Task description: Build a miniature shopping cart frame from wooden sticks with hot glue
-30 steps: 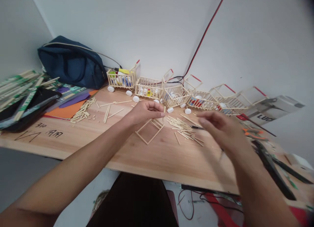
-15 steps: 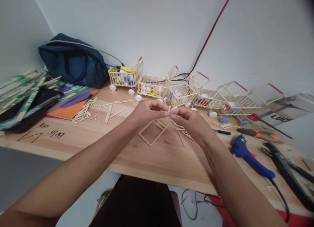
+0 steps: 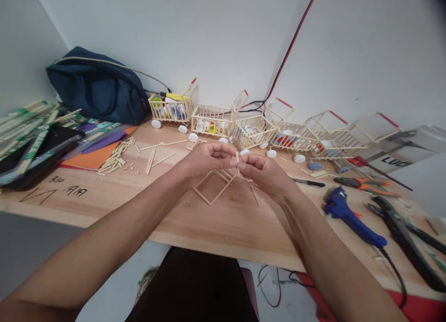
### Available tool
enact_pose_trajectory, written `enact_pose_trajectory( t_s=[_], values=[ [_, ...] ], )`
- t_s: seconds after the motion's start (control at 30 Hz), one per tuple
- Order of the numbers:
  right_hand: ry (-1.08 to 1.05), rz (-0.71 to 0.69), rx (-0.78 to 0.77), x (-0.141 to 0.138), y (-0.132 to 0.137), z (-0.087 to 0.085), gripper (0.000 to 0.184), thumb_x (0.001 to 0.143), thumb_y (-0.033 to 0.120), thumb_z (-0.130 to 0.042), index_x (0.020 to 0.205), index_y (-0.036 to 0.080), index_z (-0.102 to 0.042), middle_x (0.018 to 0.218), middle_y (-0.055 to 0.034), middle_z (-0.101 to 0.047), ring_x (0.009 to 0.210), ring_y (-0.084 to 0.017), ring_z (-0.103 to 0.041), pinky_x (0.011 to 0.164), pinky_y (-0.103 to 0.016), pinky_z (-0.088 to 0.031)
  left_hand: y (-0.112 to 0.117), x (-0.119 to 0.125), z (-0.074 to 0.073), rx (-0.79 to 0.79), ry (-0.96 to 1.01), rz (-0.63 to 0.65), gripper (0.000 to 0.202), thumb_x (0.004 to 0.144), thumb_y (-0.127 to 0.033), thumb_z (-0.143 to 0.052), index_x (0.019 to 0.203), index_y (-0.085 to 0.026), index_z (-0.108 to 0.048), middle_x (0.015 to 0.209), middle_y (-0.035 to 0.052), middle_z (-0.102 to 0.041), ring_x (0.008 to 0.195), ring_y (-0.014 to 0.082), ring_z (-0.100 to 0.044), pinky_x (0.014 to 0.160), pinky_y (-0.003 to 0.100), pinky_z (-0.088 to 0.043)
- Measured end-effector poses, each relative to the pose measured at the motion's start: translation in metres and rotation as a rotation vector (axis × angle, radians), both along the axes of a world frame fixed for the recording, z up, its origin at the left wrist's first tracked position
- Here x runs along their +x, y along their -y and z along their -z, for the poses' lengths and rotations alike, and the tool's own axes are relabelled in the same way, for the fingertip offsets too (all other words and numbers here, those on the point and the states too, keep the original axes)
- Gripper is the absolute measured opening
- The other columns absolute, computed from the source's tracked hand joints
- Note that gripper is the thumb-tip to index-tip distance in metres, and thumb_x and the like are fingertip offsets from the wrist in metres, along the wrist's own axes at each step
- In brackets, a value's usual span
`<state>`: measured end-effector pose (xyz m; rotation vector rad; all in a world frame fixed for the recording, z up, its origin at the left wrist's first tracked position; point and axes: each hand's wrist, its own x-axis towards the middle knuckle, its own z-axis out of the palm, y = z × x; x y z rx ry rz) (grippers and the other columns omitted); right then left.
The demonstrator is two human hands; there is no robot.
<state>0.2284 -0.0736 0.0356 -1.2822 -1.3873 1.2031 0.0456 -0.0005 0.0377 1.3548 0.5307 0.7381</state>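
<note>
Above the middle of the table, my left hand [image 3: 213, 160] and my right hand [image 3: 258, 172] meet fingertip to fingertip. Pinched between them is a short pale wooden stick [image 3: 237, 157], held nearly upright; the fingers hide part of it. Both hands are closed on this stick. Just below lies a square frame of thin wooden sticks [image 3: 222, 191] on the table, its far corner partly covered by my hands. One loose stick [image 3: 255, 195] rests to the right of the frame, under my right hand.
Several small stick-built shopping carts [image 3: 211, 120] line the wall. A blue glue gun [image 3: 353, 220], orange-handled pliers [image 3: 365, 183] and a black-handled tool [image 3: 406, 240] lie right. Cut sticks [image 3: 116, 158], coloured paper [image 3: 88, 159] and a blue bag [image 3: 101, 87] are left.
The camera view has shifted slightly, moving the scene a little left and up. Both hands still pinch the stick, and more of its length shows between the fingertips.
</note>
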Motion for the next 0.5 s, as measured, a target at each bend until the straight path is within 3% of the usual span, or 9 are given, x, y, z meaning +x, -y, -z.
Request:
enact_pose_trajectory(
  t_s=[0.07,0.13,0.27,0.37,0.5],
  values=[
    [0.000,0.010,0.016,0.000,0.001,0.000,0.029,0.076,0.045,-0.074,0.083,0.019,-0.064,0.073,0.0031,-0.054,0.065,-0.010,-0.043,0.064,-0.026,-0.034,-0.002,-0.003,-0.004,0.079,-0.064,-0.020,0.036,0.063,-0.036,-0.083,0.086,-0.014,-0.067,0.078,0.0006,-0.066,0.071,0.0101,-0.060,0.070,0.025,-0.044],
    [0.000,0.027,0.023,0.001,0.001,-0.001,0.028,0.075,0.044,-0.074,0.083,0.019,-0.064,0.074,0.0026,-0.055,0.066,-0.010,-0.044,0.065,-0.026,-0.034,-0.005,-0.008,-0.008,0.255,-0.223,-0.082,0.028,0.070,-0.038,-0.076,0.080,-0.014,-0.066,0.075,0.0009,-0.065,0.069,0.0109,-0.057,0.067,0.025,-0.042],
    [0.012,0.066,0.040,0.002,0.002,-0.002,0.030,0.074,0.046,-0.074,0.080,0.019,-0.061,0.071,0.0036,-0.052,0.062,-0.010,-0.042,0.063,-0.026,-0.033,-0.007,-0.021,-0.008,0.685,-0.756,-0.252,0.021,0.076,-0.035,-0.068,0.067,-0.016,-0.063,0.067,0.0007,-0.062,0.065,0.0138,-0.052,0.061,0.027,-0.034],
    [0.026,0.088,0.050,0.002,0.002,-0.003,0.031,0.074,0.047,-0.073,0.080,0.019,-0.060,0.071,0.0032,-0.053,0.062,-0.010,-0.042,0.062,-0.026,-0.033,0.002,-0.029,-0.005,0.765,-0.991,-0.205,0.019,0.080,-0.035,-0.063,0.070,-0.018,-0.064,0.073,0.0032,-0.065,0.071,0.0176,-0.055,0.062,0.028,-0.035],
    [0.065,0.089,0.076,-0.001,0.004,-0.004,0.031,0.072,0.046,-0.073,0.078,0.019,-0.060,0.073,0.0021,-0.055,0.064,-0.011,-0.045,0.064,-0.027,-0.035,0.019,-0.032,-0.001,0.861,-1.159,-0.209,0.014,0.081,-0.028,-0.060,0.072,-0.019,-0.063,0.079,0.0069,-0.067,0.082,0.0233,-0.056,0.068,0.032,-0.039]
  ],
)
